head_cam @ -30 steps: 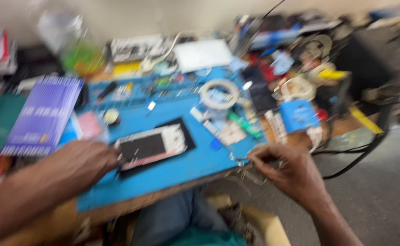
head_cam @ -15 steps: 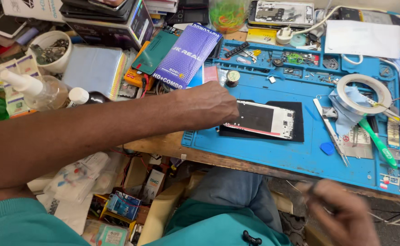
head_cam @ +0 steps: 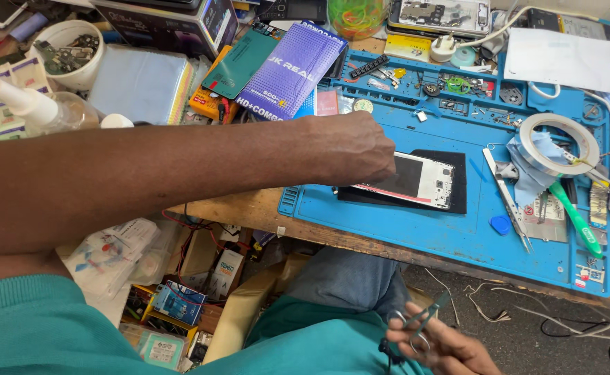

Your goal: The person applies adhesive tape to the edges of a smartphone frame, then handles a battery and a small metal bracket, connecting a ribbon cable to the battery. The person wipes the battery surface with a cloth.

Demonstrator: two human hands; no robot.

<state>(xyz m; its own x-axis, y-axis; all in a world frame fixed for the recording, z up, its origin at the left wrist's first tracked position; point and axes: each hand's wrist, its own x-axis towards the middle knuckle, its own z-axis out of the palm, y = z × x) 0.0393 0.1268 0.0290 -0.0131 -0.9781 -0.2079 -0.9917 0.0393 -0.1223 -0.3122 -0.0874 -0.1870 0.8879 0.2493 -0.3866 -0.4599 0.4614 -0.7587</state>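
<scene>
Checking now, biggest first:
mat: blue work mat (head_cam: 402,222) far right of me, phone frame (head_cam: 416,179) on its near-left part.
left hand (head_cam: 350,149): now fingers pressed on frame's left edge, steadier than earlier.
right hand (head_cam: 437,344): dropped near my lap, pinching small scissors (head_cam: 423,321).

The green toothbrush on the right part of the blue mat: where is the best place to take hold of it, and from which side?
Probably the lower half of the green toothbrush handle, pinched across its width from above. It lies flat and slanted on the blue mat, and its upper end sits close under the tape roll and cloth, so the near end looks freer. The tweezers lie well to its left.
</scene>
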